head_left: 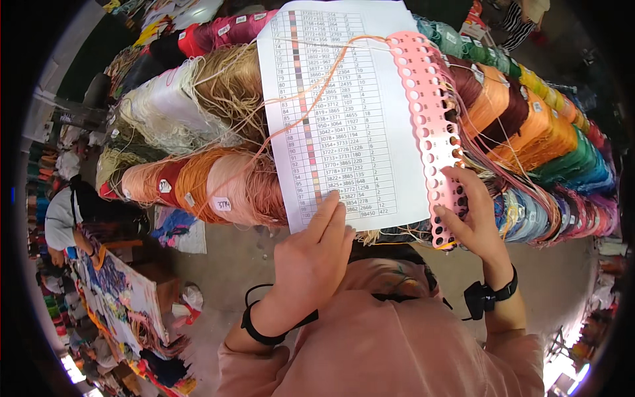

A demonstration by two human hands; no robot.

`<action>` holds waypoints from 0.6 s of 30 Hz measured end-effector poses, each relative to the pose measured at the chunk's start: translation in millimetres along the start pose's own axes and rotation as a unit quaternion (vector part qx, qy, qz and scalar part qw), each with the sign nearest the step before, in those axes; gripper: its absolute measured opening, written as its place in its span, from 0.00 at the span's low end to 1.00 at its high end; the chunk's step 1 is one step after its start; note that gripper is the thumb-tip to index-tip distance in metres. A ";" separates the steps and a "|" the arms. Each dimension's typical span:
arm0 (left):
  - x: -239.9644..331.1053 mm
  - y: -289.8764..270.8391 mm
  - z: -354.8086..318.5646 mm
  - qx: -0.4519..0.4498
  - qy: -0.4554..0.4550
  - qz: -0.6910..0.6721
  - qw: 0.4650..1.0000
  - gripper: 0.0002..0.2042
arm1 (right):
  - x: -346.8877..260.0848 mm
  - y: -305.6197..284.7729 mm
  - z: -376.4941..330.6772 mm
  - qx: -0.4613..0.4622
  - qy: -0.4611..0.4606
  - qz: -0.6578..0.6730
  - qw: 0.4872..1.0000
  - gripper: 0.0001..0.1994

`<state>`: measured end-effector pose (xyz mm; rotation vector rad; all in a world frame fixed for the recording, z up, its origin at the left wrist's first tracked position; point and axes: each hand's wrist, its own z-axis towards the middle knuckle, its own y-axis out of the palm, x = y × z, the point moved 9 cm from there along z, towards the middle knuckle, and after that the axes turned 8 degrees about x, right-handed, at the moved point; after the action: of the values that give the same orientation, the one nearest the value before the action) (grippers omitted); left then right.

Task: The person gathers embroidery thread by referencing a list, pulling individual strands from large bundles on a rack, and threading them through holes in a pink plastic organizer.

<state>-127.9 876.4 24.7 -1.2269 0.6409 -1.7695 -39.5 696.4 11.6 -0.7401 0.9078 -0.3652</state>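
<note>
"What are the hands touching?"

"The left hand [312,251] reaches over the lower edge of a white printed sheet [391,126], index finger stretched along the bottom rows of its table. Its thumb is hidden, so I cannot tell whether that grip pinches the paper. The right hand [477,221] has thumb and forefinger spread on the lower part of a pink holed card [424,99]; I cannot tell whether its grip clasps the card."

"Where are the sheet and card?"

"The sheet lies over bundled thread, the card upright along its right side. An orange strand [305,119] crosses the sheet. Peach skeins [239,186] sit left, orange skeins [546,142] right."
</note>
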 end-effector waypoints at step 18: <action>-6.6 3.3 -2.0 0.018 0.012 0.003 1.000 0.13 | 5.3 -0.5 -0.4 0.061 0.017 0.024 0.998 0.20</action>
<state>-127.6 880.4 18.2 -1.1797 0.6220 -1.7867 -36.8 692.9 8.7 -0.6010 0.9251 -0.3884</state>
